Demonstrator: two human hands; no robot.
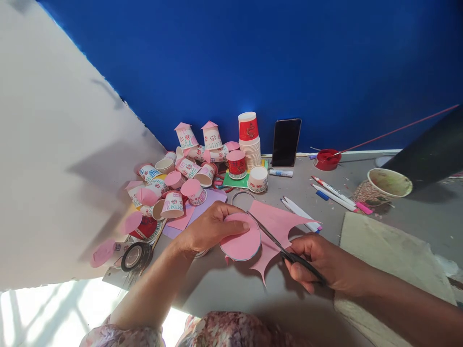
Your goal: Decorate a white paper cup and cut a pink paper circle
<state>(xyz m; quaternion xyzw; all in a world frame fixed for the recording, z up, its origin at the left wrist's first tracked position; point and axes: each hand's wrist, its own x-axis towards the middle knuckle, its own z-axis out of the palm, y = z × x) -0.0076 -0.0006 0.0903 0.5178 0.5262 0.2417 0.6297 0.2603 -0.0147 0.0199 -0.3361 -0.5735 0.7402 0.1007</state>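
My left hand (pixel 213 224) pinches a pink paper circle (pixel 240 243) with its thumb on top. A dark line runs along part of the circle's rim. In my right hand (pixel 314 262) is a pair of black-handled scissors (pixel 269 233), its blades lying against the circle's upper right edge. Behind the blades, a jagged pink paper offcut (pixel 275 214) with curved cut-outs spreads to the right. Whether the offcut is still joined to the circle, I cannot tell.
Decorated paper cups (pixel 172 205) with pink tops are heaped at the left, near a roll of black tape (pixel 135 255). A cup stack (pixel 249 147) and a phone (pixel 286 142) stand by the blue wall. Markers (pixel 334 195), a patterned cup (pixel 383 188) and a cloth (pixel 390 255) lie right.
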